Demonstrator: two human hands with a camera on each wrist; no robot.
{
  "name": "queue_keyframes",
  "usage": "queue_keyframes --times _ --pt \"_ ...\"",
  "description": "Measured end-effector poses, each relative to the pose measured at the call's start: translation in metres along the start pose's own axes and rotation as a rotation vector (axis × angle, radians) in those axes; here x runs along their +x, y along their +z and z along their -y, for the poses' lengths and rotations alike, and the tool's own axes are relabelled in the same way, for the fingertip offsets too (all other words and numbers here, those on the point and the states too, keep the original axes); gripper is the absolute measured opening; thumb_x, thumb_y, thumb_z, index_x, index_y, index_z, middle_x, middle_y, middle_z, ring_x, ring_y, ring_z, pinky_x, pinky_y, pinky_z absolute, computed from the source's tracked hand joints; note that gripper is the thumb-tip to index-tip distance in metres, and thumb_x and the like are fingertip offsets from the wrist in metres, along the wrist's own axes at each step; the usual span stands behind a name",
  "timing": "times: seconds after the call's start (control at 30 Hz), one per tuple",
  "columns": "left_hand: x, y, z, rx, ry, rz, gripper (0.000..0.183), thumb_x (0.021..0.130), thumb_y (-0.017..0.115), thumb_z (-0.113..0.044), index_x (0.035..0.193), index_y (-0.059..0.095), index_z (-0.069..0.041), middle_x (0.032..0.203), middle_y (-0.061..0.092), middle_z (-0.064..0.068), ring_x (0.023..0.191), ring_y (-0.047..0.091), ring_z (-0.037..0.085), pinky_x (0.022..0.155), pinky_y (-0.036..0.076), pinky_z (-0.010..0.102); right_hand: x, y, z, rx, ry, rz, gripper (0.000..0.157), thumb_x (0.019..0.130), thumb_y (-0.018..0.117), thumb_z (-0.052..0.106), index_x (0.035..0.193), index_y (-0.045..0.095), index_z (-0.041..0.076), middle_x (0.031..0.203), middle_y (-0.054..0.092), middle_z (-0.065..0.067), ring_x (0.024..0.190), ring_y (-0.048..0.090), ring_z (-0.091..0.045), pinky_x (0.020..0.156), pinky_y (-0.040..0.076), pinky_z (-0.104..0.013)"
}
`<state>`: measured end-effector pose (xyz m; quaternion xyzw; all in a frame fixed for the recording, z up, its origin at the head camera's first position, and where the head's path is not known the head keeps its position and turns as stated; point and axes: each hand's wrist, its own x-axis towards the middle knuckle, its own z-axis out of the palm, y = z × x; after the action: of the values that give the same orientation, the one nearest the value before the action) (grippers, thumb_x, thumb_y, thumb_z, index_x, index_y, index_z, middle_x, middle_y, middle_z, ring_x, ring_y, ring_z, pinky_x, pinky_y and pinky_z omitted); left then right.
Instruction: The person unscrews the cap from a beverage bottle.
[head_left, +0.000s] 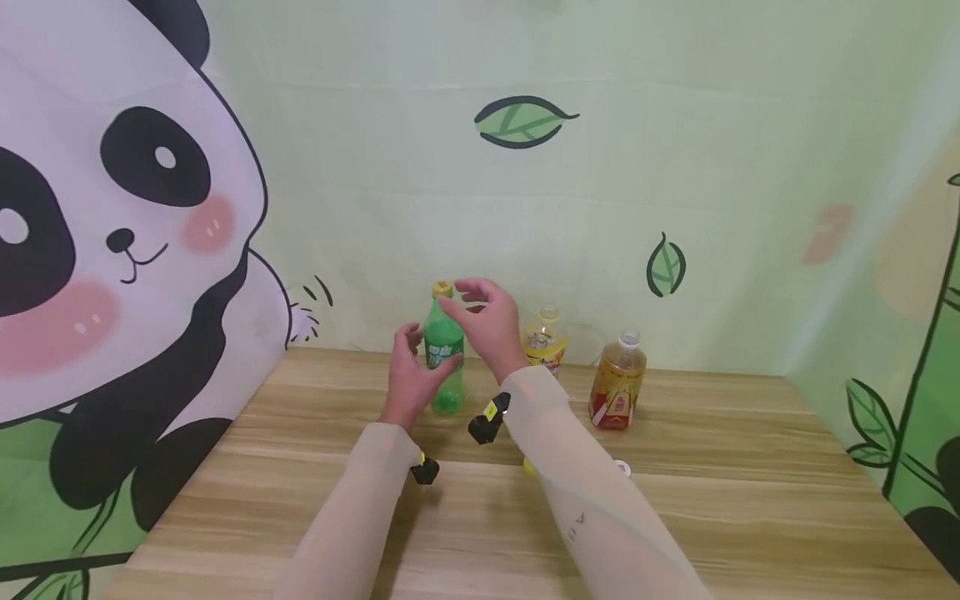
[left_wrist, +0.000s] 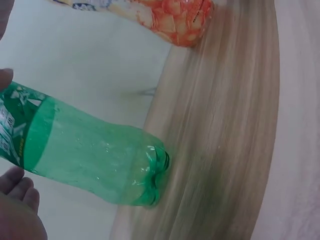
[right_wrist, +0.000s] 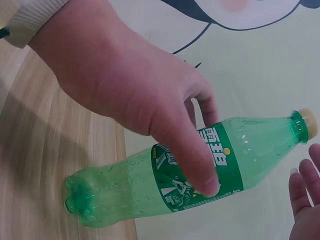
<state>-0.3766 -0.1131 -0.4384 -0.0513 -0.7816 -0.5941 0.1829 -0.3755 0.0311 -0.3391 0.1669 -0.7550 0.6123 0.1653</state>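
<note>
A green Sprite bottle (head_left: 441, 350) stands on the wood-grain surface (head_left: 480, 508) between a person's two hands, its long axis near vertical, its yellow cap (head_left: 442, 288) pointing up and its base down. The left hand (head_left: 414, 379) curves widely around the label, fingers at the bottle's left side and thumb across the front; whether it grips firmly cannot be told. The right hand (head_left: 491, 321), thumb and fingers spread in an open curve, is just to the right of the neck and cap, so the bottle lies to its left. Three bottles are on show: the Sprite, a clear bottle with a yellow neck ring (head_left: 546, 342) partly behind the right hand, and a bottle with a red-and-gold label (head_left: 618, 383) farther right. Two loose caps, one yellow (head_left: 528, 466) and one white (head_left: 623, 468), lie nearer the camera, beside the right sleeve (head_left: 592, 500).
</note>
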Motion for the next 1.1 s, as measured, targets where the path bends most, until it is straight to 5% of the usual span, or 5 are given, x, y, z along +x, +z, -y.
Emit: queue_keyframes --times 0.3,0.57,1.1 --pt "0.01 0.002 0.006 0.001 -0.054 0.096 0.096 0.082 0.086 -0.036 0.155 0.027 -0.019 0.152 0.047 0.013 0.142 0.047 0.032 0.119 0.04 0.052 0.011 0.007 0.004 -0.011 0.005 0.036 0.05 0.09 0.078 0.036 0.134 0.064 0.015 0.138 0.065 -0.006 0.128 0.06 -0.03 0.106 0.052 -0.043" --pt "0.013 0.007 0.014 -0.004 -0.081 0.087 0.098 0.077 0.09 -0.038 0.154 0.031 -0.02 0.142 0.055 0.008 0.129 0.055 0.029 0.113 0.047 0.05 0.015 0.016 0.003 -0.037 0.023 0.069 0.049 0.092 0.077 0.033 0.135 0.064 0.015 0.13 0.069 -0.002 0.118 0.064 -0.02 0.103 0.054 -0.036" --pt "0.013 0.018 0.013 0.005 -0.018 0.05 0.073 0.084 0.085 -0.024 0.141 0.043 -0.009 0.133 0.061 0.012 0.122 0.06 0.031 0.11 0.049 0.049 0.02 0.016 0.0 -0.018 0.079 0.046 0.047 0.09 0.08 0.029 0.13 0.067 0.008 0.116 0.074 -0.005 0.107 0.07 -0.019 0.097 0.058 -0.035"
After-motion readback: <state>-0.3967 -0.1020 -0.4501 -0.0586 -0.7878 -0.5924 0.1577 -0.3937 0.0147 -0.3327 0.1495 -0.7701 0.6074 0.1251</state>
